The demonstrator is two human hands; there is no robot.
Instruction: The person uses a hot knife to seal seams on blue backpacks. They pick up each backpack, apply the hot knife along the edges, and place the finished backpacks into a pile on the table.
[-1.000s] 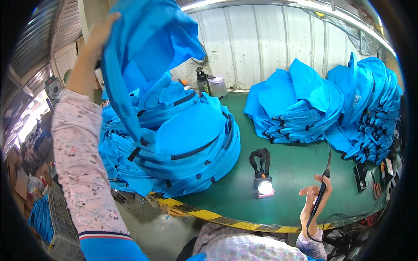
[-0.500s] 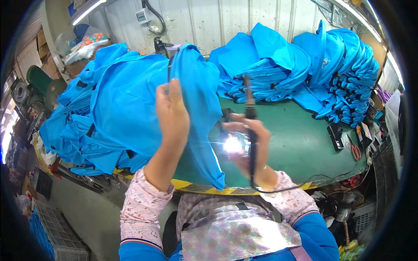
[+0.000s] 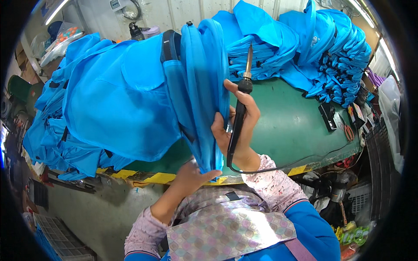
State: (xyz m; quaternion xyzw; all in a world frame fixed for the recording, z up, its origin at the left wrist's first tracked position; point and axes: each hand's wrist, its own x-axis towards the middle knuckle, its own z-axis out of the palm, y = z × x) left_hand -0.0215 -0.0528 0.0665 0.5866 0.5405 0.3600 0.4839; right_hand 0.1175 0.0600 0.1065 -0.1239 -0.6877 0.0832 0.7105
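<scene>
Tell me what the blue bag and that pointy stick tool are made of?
The blue bag looks like thin woven synthetic cloth, matte: it folds and drapes softly. The pointy tool, held in the right hand, seems to have a black plastic or rubber handle and a dull brownish metal tip. The left hand grips the bag's lower edge.

Counts — 2 hands: left hand [image 3: 191,176], right hand [image 3: 237,126]. 1 soldering iron [image 3: 241,100]. 1 blue bag [image 3: 165,91] held up. 2 heaps of blue bags — left heap [image 3: 48,130], back heap [image 3: 313,48]. 1 green table [image 3: 291,126]. 1 pr orange-handled scissors [image 3: 348,132].
</scene>
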